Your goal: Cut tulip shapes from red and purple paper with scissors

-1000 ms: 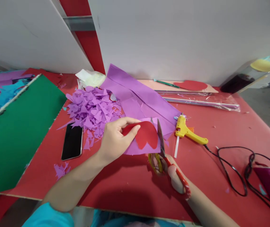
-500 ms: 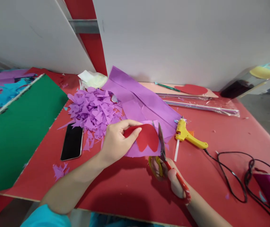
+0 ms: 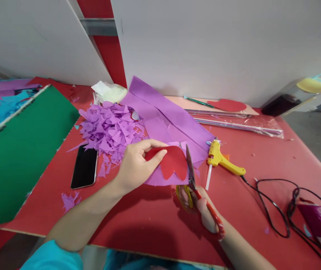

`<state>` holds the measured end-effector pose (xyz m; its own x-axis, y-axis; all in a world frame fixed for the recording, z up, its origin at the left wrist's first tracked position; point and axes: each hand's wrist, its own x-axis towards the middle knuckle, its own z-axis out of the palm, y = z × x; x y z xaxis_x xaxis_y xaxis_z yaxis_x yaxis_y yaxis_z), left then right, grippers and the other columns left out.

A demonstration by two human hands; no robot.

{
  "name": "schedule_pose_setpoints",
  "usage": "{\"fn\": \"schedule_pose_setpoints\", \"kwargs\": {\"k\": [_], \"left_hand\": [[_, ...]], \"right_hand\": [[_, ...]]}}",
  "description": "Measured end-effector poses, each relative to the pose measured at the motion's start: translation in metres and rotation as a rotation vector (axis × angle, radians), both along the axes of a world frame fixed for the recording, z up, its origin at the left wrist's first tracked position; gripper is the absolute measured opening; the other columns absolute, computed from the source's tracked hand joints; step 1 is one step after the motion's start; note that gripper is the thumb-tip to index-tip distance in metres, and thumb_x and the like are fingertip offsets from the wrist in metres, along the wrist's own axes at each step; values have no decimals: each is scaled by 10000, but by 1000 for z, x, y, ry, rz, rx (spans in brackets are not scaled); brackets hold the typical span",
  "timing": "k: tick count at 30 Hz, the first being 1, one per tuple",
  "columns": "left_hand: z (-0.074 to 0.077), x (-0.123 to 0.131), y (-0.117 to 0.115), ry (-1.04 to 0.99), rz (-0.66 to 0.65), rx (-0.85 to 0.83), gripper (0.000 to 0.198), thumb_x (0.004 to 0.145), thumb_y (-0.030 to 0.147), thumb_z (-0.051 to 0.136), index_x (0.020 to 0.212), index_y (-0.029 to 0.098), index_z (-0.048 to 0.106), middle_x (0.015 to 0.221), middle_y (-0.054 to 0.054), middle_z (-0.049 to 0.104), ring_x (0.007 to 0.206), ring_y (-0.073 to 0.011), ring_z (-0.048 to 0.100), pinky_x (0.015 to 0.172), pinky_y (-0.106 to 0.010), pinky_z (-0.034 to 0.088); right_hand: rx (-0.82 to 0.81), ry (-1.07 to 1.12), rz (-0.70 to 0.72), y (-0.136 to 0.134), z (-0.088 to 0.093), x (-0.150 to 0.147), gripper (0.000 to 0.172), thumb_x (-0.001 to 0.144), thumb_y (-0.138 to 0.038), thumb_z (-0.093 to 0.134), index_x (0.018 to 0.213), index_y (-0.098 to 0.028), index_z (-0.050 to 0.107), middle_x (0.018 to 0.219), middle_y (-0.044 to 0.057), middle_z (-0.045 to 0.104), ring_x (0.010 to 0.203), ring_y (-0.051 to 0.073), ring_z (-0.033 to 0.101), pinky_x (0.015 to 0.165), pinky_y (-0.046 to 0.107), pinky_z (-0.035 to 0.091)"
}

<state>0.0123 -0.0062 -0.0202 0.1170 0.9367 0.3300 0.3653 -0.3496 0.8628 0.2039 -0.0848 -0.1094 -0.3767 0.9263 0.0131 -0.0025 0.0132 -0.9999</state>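
From the head camera, I am looking down at one red table (image 3: 149,221). My left hand (image 3: 135,167) is pinching one red heart shape (image 3: 173,162) flat against one small piece of purple paper (image 3: 160,179), thumb on top, both held just above the table's middle. My right hand (image 3: 202,210) is closed through the handles of one pair of scissors (image 3: 191,176), whose blades are standing nearly together and touching the right edge of the paper.

I am counting one yellow glue gun (image 3: 222,160) lying just right of the scissors, one phone (image 3: 85,166) face up to the left, one heap of purple scraps (image 3: 110,129) behind it, and a stack of purple sheets (image 3: 166,116) beside the heap. A second red shape (image 3: 228,105) is lying at the back wall. One green board (image 3: 17,150) is covering the left side. One black cable (image 3: 275,210) is looping at the right.

One clear container (image 3: 295,93) with a yellow top is lying tilted at the far right, holding something dark that I cannot make out.
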Motion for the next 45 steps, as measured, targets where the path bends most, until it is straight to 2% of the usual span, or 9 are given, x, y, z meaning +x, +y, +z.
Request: {"fn": "schedule_pose_setpoints", "kwargs": {"k": [4, 14, 19, 25, 30, 38, 45], "left_hand": [[1, -1, 2, -1, -12, 12, 95, 759, 141, 633, 829, 179, 687, 807, -2, 740, 736, -129, 695, 705, -209, 581], [-1, 0, -1, -17, -11, 9, 93, 764, 149, 635, 842, 171, 681, 836, -13, 739, 752, -132, 695, 733, -223, 583], [-1, 1, -2, -21, -7, 6, 98, 767, 151, 635, 850, 172, 681, 839, -16, 738, 748, -134, 696, 721, -226, 585], [-3, 1, -2, -7, 6, 2, 99, 769, 168, 639, 856, 180, 684, 832, -15, 738, 738, -138, 695, 710, -234, 587], [-2, 0, -1, -6, -11, 7, 100, 769, 159, 636, 855, 180, 684, 837, -9, 737, 746, -129, 691, 724, -221, 580], [2, -5, 1, 3, -28, 7, 91, 771, 167, 635, 843, 187, 687, 821, -3, 734, 728, -128, 687, 708, -221, 577], [2, -5, 1, 23, -17, -10, 89, 768, 188, 639, 840, 182, 691, 821, -15, 734, 732, -144, 687, 702, -240, 583]], "right_hand": [[-73, 83, -23, 0, 3, -3, 599, 742, -800, 323, 644, -210, 350, 556, -33, 305, 496, 105, 223, 481, 280, 183], [-47, 56, 32, 1, -4, 1, 580, 781, -775, 280, 663, -213, 365, 567, -24, 330, 507, 119, 262, 505, 298, 242], [-82, 106, 10, 0, -5, -1, 585, 764, -785, 308, 644, -214, 355, 575, -30, 309, 479, 103, 242, 473, 289, 220], [-156, 164, 70, 1, -7, 1, 572, 755, -783, 342, 663, -218, 323, 583, -39, 284, 462, 89, 209, 423, 266, 183], [-98, 94, 52, 2, -2, 0, 601, 753, -796, 313, 633, -207, 322, 570, -37, 305, 467, 85, 248, 445, 268, 213], [-167, 103, -3, 0, 5, -4, 633, 706, -820, 367, 588, -199, 332, 547, -37, 296, 455, 71, 222, 403, 248, 172], [-137, 78, 0, 0, 4, -3, 617, 738, -807, 324, 602, -206, 326, 552, -34, 300, 470, 85, 230, 433, 263, 183]]}}
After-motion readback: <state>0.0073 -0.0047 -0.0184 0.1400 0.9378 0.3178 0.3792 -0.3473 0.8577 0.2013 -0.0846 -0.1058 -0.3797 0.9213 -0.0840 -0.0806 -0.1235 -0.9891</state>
